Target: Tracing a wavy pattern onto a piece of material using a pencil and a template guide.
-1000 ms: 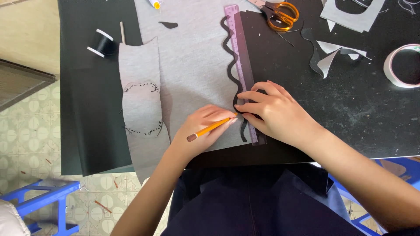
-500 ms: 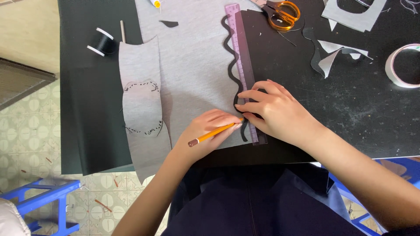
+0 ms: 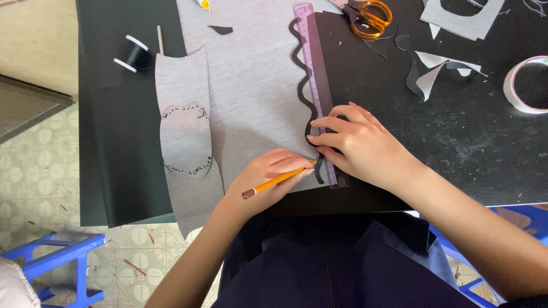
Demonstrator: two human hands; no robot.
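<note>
Black-topped table [image 3: 456, 142] over pale tiled floor, strewn with offcuts. At centre frame, left hand [image 3: 268, 177] closed in a writing grip on an orange pencil [image 3: 277, 181], tip against the purple ruler [image 3: 321, 97]. Right hand [image 3: 359, 145] flat, fingers spread, pinning ruler and wavy black strip [image 3: 301, 85] onto grey fabric [image 3: 257, 85] against slipping.

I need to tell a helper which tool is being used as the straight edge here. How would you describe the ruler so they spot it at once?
Start from the large grey fabric on the black table. Along its right edge lies the ruler, under the right hand. It is long, flat and translucent purple, unlike the wavy black strip beside it and the yellow pencil in the left hand.
</note>
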